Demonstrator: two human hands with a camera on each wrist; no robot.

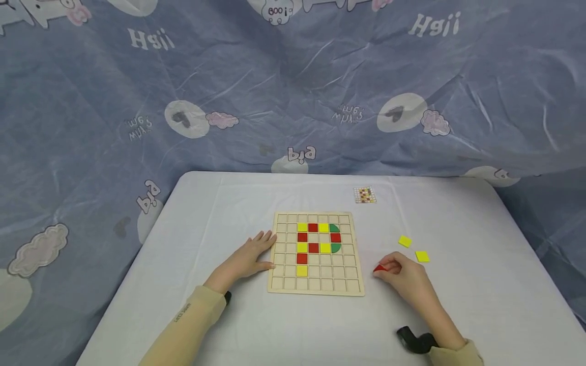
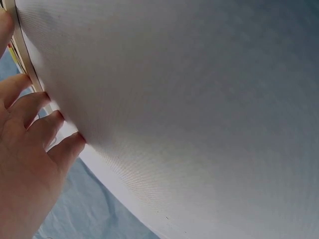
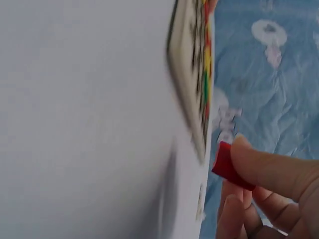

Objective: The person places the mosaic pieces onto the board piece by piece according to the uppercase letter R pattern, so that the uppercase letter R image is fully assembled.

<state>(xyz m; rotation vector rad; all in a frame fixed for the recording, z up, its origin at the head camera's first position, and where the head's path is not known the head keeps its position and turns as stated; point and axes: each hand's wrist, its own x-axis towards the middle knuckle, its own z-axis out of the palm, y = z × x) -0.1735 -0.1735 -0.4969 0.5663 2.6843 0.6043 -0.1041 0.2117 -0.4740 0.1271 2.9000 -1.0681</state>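
Observation:
On the white table lies a square wooden grid board (image 1: 339, 282). Red tiles (image 1: 302, 258), yellow tiles (image 1: 302, 271) and two green rounded tiles (image 1: 336, 248) in its cells make a shape like a letter P. My left hand (image 1: 244, 259) rests beside the board, fingers spread, fingertips and thumb at its left edge. To the right of the board, my right hand (image 1: 405, 277) pinches a red tile (image 3: 227, 162) between thumb and fingers. The right wrist view shows this tile held up near the board's edge, partly covered by the thumb.
Two loose yellow tiles (image 1: 405, 241) lie beyond the right hand. A small printed card (image 1: 364, 194) with a coloured grid pattern sits behind the board. A black wrist device (image 1: 414, 340) is at the right forearm. A blue patterned sheet (image 1: 293, 91) hangs behind the table.

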